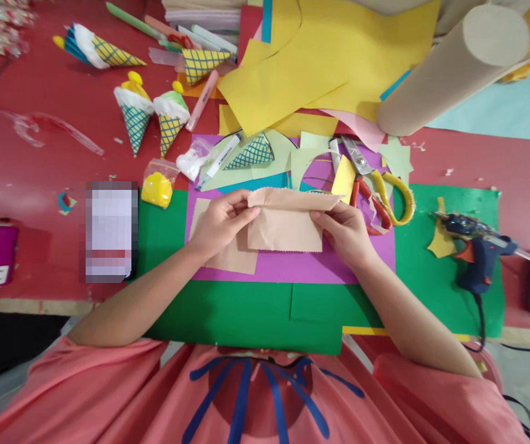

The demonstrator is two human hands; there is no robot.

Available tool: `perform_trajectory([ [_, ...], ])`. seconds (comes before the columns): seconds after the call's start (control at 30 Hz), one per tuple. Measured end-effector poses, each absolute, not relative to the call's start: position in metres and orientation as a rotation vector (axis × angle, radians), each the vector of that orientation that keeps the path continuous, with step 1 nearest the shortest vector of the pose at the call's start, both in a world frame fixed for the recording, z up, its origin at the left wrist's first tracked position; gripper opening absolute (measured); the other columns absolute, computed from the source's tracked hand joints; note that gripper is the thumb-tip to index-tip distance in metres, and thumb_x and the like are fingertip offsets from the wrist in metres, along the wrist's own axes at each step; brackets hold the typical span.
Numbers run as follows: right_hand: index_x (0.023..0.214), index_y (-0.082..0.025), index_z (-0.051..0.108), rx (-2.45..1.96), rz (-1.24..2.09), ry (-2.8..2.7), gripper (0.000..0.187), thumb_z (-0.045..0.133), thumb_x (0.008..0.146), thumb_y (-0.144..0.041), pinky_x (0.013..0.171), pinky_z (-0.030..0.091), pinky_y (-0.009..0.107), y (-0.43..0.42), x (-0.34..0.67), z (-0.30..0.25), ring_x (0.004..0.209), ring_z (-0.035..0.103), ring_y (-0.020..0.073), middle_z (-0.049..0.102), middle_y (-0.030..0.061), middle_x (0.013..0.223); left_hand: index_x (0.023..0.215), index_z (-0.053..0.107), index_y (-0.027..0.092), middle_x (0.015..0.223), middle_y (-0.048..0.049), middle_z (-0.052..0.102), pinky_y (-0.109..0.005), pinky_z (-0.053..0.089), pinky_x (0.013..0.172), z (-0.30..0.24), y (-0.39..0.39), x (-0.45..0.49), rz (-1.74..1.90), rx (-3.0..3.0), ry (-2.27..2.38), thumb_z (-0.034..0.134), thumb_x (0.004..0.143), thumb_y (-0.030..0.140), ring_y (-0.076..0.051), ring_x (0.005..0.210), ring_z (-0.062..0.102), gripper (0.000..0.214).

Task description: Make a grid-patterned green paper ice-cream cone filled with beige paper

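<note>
A piece of tan brown paper [288,225] is held between both hands above a purple sheet [293,265] on green paper [246,308]. My left hand [221,222] pinches its left edge, thumb and fingers closed on the paper. My right hand [346,231] grips its right edge the same way. The top edge of the paper is folded over toward me. A second tan piece [232,256] lies flat under my left wrist.
Yellow-handled scissors [376,185] lie just right of my right hand. A blue glue gun [475,253] rests at the right. Paper ice-cream cones [154,117], markers [219,160], yellow sheets [302,68] and a cardboard roll [450,68] fill the far table. A phone [110,231] lies left.
</note>
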State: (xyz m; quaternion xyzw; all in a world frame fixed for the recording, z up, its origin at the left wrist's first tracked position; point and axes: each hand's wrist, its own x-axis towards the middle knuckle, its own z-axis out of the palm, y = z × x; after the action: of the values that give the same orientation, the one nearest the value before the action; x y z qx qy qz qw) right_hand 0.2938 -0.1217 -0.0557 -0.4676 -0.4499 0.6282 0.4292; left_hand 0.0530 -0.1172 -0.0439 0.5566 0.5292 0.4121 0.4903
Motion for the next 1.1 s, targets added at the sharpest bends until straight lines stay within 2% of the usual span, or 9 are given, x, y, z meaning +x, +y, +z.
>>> perform_trajectory([
  [0.13,0.092,-0.028,0.077,-1.18,1.48,-1.196,0.013,0.071,0.08,-0.027,0.081,0.055,0.034,-0.1209,0.295,-0.0538,0.092,0.068,0.019,0.075,0.0003,0.097,0.087,0.072,0.02,0.092,-0.0034,0.073,-0.024,0.054,0.075,-0.0446,-0.118,0.0514,0.991,1.344,1.294,0.075,0.076,0.042,-0.016,0.085,0.068,0.024],
  [0.3,0.091,-0.028,0.077,-1.18,1.456,-1.224,0.015,0.065,0.083,-0.024,0.086,0.053,0.036,-0.1214,0.2951,-0.0524,0.093,0.068,0.0183,0.075,0.0002,0.097,0.085,0.073,0.021,0.092,-0.0031,0.073,-0.025,0.054,0.075,-0.046,-0.1192,0.0532,1.024,1.284,1.292,0.073,0.078,0.04,-0.015,0.082,0.067,0.02],
  [0.5,0.089,-0.031,0.078,-1.149,1.362,-1.286,0.022,0.061,0.084,-0.017,0.077,0.052,0.032,-0.1204,0.2952,-0.051,0.086,0.066,0.0158,0.073,-0.0005,0.092,0.084,0.075,0.023,0.092,-0.0009,0.074,-0.027,0.056,0.08,-0.0478,-0.1195,0.0525,1.034,1.285,1.317,0.069,0.08,0.029,-0.015,0.084,0.068,0.01],
  [0.6,0.088,-0.03,0.078,-1.138,1.339,-1.332,0.025,0.059,0.083,-0.015,0.076,0.051,0.033,-0.1193,0.2953,-0.049,0.086,0.065,0.0162,0.072,0.0004,0.091,0.086,0.076,0.024,0.093,0.0006,0.075,-0.026,0.055,0.082,-0.0491,-0.1196,0.0512,1.041,1.306,1.336,0.065,0.08,0.023,-0.014,0.088,0.068,0.011],
  [0.9,0.087,-0.033,0.078,-1.109,1.264,-1.44,0.036,0.054,0.079,-0.006,0.081,0.05,0.035,-0.1176,0.2971,-0.0474,0.091,0.063,0.0167,0.071,-0.0012,0.091,0.085,0.076,0.023,0.094,0.0003,0.075,-0.027,0.053,0.089,-0.0491,-0.1186,0.0489,1.029,1.407,1.356,0.058,0.082,0.02,-0.015,0.094,0.067,0.018],
  [1.1,0.086,-0.031,0.078,-1.172,1.301,-1.445,0.033,0.055,0.078,-0.009,0.081,0.05,0.036,-0.1186,0.298,-0.0458,0.095,0.061,0.0179,0.068,0.0002,0.096,0.085,0.075,0.022,0.094,0.0,0.074,-0.028,0.052,0.09,-0.0474,-0.1193,0.0488,1.011,1.441,1.374,0.056,0.082,0.02,-0.016,0.095,0.067,0.02],
])
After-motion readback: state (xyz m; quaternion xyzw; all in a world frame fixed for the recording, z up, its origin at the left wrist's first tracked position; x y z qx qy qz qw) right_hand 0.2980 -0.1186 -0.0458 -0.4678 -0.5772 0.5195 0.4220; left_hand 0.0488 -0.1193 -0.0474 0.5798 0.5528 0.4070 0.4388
